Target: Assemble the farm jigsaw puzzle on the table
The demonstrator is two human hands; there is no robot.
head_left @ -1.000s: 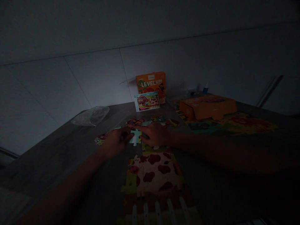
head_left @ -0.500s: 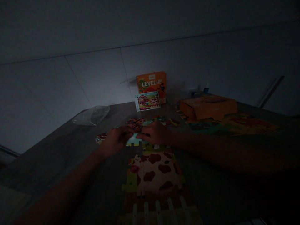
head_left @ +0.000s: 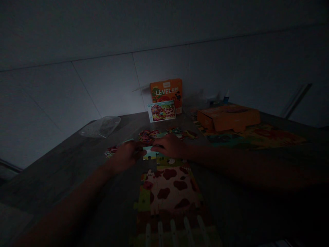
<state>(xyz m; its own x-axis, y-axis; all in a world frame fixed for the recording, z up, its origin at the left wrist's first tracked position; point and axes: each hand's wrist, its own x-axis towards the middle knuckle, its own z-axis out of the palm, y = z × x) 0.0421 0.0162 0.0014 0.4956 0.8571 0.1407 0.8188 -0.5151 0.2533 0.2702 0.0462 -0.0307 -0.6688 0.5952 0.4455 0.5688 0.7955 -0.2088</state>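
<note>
A pale blue puzzle piece lies at the upper left corner of a partly joined cow puzzle. My right hand is closed over this piece, thumb and fingertips at its upper right edge. At the piece's left side is my left hand, its fingers curled together with the tips near or on the edge. A light sliver, perhaps another piece, shows just behind the left knuckles. Loose puzzle pieces lie beyond both hands, and a smaller pile of pieces is left of my left hand. The scene is very dark.
A picture card of a farm leans against an upright orange box. An orange box part rests on a colourful puzzle at the right. A clear plastic bag lies at the back left. A small bottle stands far right.
My left hand has drawn slightly left and its fingers have shifted. The pale blue piece sits a little further right and shows more. A light sliver has appeared behind my left hand.
</note>
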